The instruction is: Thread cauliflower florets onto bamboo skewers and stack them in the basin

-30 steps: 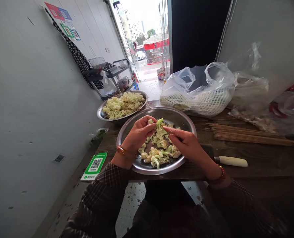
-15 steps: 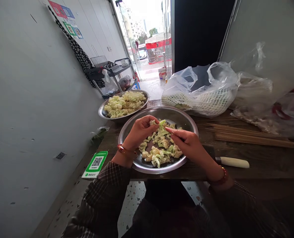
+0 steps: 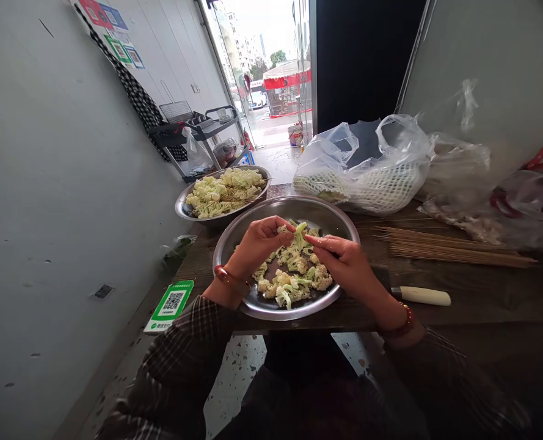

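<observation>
From where I stand, the left hand (image 3: pixel 261 245) pinches a cauliflower piece (image 3: pixel 300 233) above the bowl (image 3: pixel 292 315); the right hand (image 3: pixel 346 261) is narrowed beside it, grip unclear; I judge it light, firm, easily crumbled, best held by its stem (image 3: pixel 301 227).

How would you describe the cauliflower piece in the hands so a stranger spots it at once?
Find the wide metal bowl directly before the person, on the wooden table. Over it, the left hand and right hand come together at one cauliflower piece. Its pale green stem shows between them, while the other pieces lie in the bowl.
</observation>
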`<state>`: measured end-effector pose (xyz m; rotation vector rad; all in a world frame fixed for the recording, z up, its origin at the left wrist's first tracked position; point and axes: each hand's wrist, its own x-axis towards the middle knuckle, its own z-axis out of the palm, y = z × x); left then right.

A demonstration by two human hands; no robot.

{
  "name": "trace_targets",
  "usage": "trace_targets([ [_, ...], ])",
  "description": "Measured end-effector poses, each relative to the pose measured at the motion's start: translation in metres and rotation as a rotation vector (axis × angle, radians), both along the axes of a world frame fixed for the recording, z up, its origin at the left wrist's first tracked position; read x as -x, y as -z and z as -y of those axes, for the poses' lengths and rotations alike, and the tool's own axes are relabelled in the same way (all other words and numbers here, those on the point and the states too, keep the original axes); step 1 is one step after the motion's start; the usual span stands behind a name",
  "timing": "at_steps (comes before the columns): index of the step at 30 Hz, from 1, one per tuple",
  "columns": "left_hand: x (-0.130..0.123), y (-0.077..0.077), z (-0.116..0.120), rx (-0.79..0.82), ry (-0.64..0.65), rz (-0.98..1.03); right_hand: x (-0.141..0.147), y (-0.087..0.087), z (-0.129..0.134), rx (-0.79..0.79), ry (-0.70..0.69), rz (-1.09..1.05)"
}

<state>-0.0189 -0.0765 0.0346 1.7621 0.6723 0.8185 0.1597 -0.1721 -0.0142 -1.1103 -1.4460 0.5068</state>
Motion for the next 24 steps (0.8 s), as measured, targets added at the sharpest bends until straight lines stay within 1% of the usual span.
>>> trace_targets([
  [3, -0.004, -0.001, 0.004, -0.004, 0.06, -0.026, 0.001, 0.0, -0.003, 0.026, 0.035, -0.036],
  [5, -0.006, -0.002, 0.006, -0.019, 0.067, -0.038, 0.002, -0.001, -0.005, 0.055, 0.058, -0.077],
  [7, -0.007, -0.002, 0.007, -0.007, 0.042, -0.02, 0.002, -0.002, -0.006, 0.099, 0.059, -0.126],
  [9, -0.008, -0.001, 0.006, 0.04, -0.004, 0.04, 0.002, -0.002, -0.007, 0.144, 0.028, -0.155],
  [12, -0.008, 0.001, 0.002, 0.13, -0.086, 0.153, 0.0, -0.002, -0.006, 0.184, -0.027, -0.111],
  [15, -0.009, 0.005, -0.001, 0.189, -0.105, 0.182, 0.0, 0.0, -0.005, 0.178, -0.011, -0.066],
  [20, -0.011, 0.009, -0.004, 0.219, -0.083, 0.196, -0.001, 0.002, -0.001, 0.105, 0.046, -0.013],
  [24, -0.012, 0.011, -0.005, 0.25, -0.051, 0.212, 0.0, 0.001, 0.002, 0.101, 0.059, 0.01],
])
